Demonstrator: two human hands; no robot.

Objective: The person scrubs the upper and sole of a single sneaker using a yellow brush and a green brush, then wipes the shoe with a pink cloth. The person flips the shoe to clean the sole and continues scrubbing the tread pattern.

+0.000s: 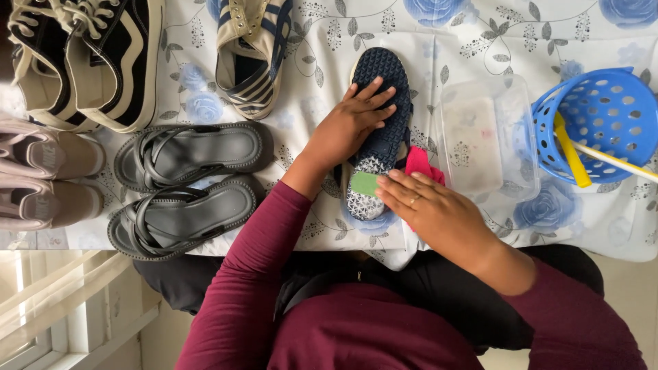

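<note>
A dark blue flip-flop (379,72) lies sole-up on the flowered tablecloth (473,31), its heel end white with lather. My left hand (349,123) rests flat on the middle of the sole, pressing it down. My right hand (432,209) grips a green scouring pad (364,183) against the heel end. A pink cloth (419,163) lies just beside the flip-flop, partly under my right hand.
A clear plastic tub (483,137) stands right of the flip-flop. A blue perforated basket (603,123) holds a yellow-handled tool. On the left lie a pair of grey strap sandals (188,181), black sneakers (82,62), a striped canvas shoe (253,55) and pinkish shoes (44,178).
</note>
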